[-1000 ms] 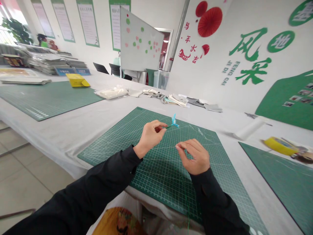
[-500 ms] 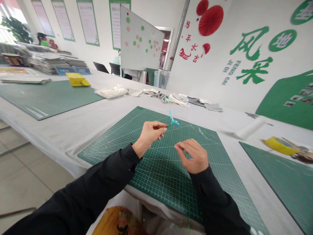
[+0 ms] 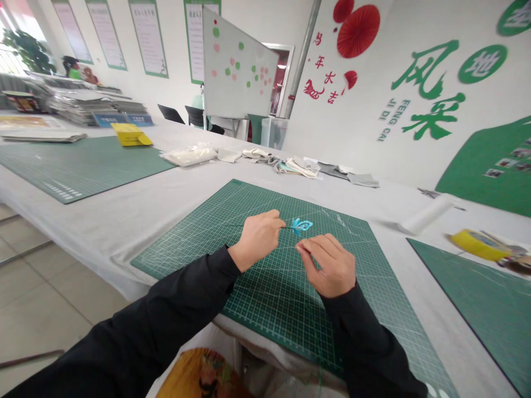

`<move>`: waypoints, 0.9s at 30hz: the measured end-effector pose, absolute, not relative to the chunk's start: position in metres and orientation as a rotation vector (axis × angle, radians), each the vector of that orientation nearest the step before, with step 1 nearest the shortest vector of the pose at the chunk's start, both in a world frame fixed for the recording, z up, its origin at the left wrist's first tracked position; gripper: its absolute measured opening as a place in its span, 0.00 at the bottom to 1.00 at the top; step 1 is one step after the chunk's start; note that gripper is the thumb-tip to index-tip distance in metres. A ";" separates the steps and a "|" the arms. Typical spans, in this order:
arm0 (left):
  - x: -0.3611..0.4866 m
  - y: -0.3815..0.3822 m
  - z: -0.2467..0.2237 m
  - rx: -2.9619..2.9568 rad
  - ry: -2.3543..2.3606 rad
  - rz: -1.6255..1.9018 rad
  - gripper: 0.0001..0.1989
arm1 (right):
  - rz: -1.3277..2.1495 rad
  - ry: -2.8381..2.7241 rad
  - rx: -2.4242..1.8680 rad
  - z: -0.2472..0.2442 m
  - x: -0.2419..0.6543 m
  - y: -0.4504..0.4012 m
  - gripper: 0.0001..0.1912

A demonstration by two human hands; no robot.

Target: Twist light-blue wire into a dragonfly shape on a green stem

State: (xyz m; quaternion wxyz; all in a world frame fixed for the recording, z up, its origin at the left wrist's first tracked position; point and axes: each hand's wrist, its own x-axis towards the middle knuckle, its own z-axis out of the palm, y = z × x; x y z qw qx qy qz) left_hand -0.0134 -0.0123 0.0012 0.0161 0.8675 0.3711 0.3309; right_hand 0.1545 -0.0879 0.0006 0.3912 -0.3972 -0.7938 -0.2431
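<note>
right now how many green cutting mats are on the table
3: the middle mat under the hands, the left mat, and the right mat, cut off by the frame. More could be hidden under the paper stacks.

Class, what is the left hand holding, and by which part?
The left hand grips a thin green stem by its shaft, below the blue looped tip.

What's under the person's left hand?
A green cutting mat with a white grid lies below the left hand; the patch directly beneath it is hidden.
</note>
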 end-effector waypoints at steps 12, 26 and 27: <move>-0.021 -0.007 0.011 3.130 0.651 0.691 0.11 | -0.926 -2.001 -1.066 0.015 0.172 -0.086 0.04; -0.026 -0.007 0.018 1.911 0.304 0.834 0.05 | -0.326 -1.701 -1.161 0.005 0.186 -0.080 0.07; -0.026 -0.006 0.017 1.849 0.309 0.854 0.05 | -0.292 -1.702 -1.170 0.004 0.185 -0.080 0.07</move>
